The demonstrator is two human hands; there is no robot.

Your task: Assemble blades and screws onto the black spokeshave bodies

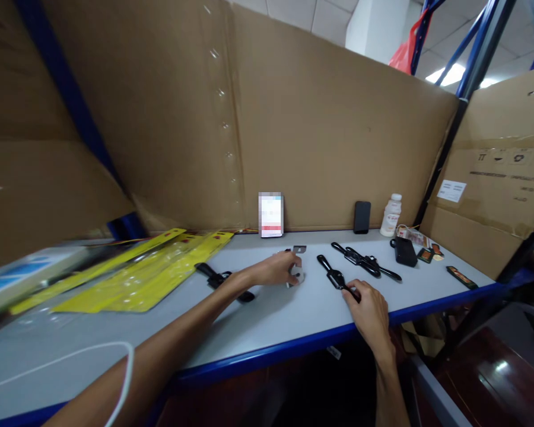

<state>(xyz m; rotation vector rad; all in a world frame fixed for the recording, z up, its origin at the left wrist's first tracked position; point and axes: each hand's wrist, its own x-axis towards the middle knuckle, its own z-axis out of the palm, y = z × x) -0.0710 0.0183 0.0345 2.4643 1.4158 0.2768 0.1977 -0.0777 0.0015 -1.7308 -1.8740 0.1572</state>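
A: What rests on the grey blue-edged table (258,323)?
B: Right hand (370,308), near right, closes over the near end of a black two-handled metal tool (333,276); left hand (273,270), just left, pinches a small silver metal plate (298,275).

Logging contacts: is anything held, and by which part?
The left hand grips a small metal plate by its left edge; right hand grips a black tool by its near handle end.
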